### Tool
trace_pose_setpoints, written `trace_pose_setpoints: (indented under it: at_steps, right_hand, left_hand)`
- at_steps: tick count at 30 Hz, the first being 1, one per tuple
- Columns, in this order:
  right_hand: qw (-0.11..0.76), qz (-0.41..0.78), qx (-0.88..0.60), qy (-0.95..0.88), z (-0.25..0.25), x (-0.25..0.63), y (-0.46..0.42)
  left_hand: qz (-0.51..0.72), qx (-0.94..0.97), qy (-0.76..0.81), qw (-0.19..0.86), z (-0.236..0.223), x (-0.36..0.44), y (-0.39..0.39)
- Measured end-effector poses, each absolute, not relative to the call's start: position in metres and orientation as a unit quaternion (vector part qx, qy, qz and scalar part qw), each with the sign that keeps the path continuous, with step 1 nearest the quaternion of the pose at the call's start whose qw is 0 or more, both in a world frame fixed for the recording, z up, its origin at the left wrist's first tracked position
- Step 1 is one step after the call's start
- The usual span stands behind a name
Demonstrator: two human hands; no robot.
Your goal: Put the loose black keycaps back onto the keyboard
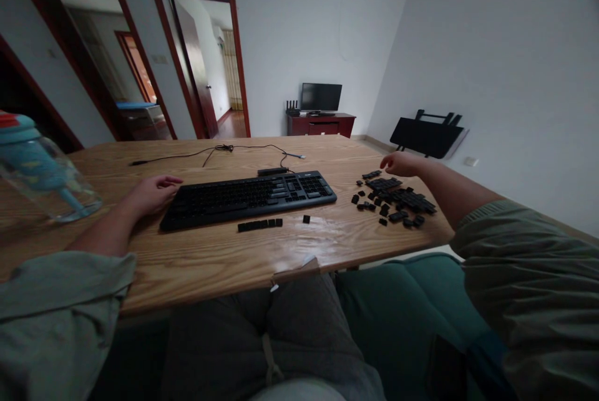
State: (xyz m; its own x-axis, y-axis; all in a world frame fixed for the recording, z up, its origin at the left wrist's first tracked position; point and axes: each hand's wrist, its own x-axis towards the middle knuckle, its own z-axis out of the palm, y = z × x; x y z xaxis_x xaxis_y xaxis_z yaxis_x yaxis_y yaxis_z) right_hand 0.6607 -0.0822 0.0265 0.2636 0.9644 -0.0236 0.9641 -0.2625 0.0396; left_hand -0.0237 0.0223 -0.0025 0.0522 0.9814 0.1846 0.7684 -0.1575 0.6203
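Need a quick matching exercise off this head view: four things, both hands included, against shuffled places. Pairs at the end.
Things
1. Left hand
2. Screen
3. Right hand
4. Bottle

Places
A. At the far side of the heap of keycaps
B. On the table, at the left edge of the view
C. By the left end of the keyboard
D. On the red-brown cabinet by the far wall

Pairs: 1-C, 2-D, 3-A, 4-B
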Motion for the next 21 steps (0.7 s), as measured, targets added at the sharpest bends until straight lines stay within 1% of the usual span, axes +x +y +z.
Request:
trace_pose_setpoints:
  at_steps: [13,17,21]
  right_hand:
    - [0.029,-0.042,0.787,0.614,0.018,0.655,-0.075]
    - [0.031,-0.063,0.786,0.614,0.021,0.657,-0.075]
    - [0.035,-0.09,0.781,0.617,0.02,0.658,-0.076]
  left_hand:
    - [0.31,0.681,0.634,0.196,0.003,-0.013,0.01]
    - [0.311,0.682,0.625,0.216,-0.002,-0.02,0.018]
    - [0.306,0.693,0.617,0.213,-0.011,-0.03,0.03]
